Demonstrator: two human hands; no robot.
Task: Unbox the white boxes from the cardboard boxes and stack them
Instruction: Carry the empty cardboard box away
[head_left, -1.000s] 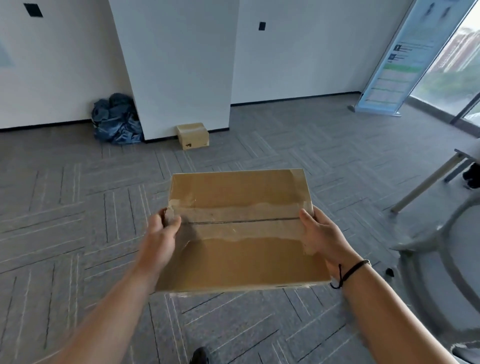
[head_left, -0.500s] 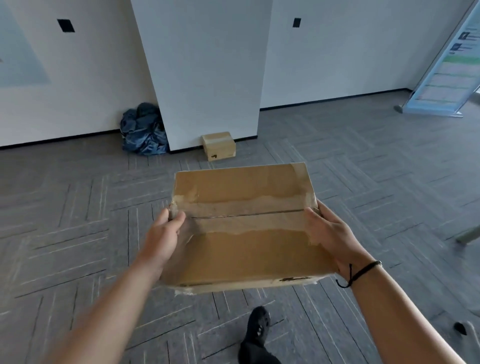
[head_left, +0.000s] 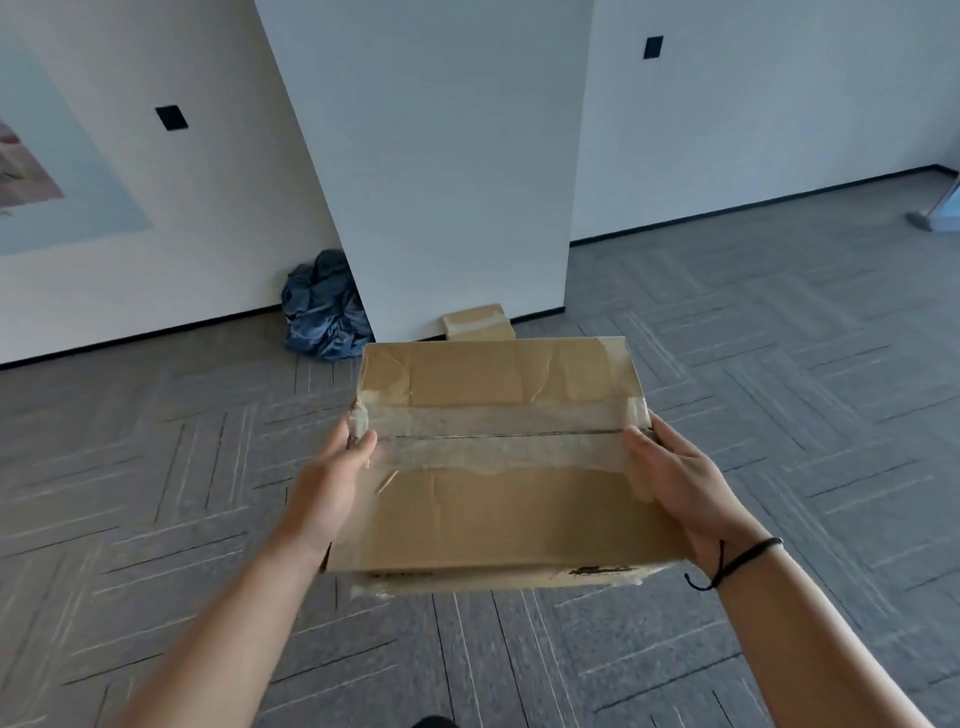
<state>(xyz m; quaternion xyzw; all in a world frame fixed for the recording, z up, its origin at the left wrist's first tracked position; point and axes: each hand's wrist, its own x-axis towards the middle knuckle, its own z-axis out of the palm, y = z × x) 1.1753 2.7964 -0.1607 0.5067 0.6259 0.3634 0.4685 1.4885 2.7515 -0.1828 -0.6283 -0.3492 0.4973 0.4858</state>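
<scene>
A closed cardboard box (head_left: 498, 467) was held in the air in front of the person, above the carpeted floor (head_left: 156, 519), its top face toward the camera. A band of clear tape (head_left: 498, 436) ran across the top from left to right, over the dark seam between the two flaps (the tape looked wrinkled and torn along its near edge). The left hand (head_left: 332, 483) gripped the box's left side, its thumb lying over the top at the tape's end and its fingers hidden behind the side. The right hand (head_left: 680, 488) gripped the right side likewise, thumb on the top edge by the tape, fingers wrapped down and under the side. A black cord (head_left: 737, 564) circled the right wrist.

Beyond the held box, a second, smaller box (head_left: 478, 322) sat on the floor against the foot of a white pillar (head_left: 441, 182). Just left of the pillar, a crumpled blue cloth (head_left: 322, 317) lay against the wall (head_left: 156, 260). Dark rectangular plates (head_left: 171, 117) were set into the walls on either side.
</scene>
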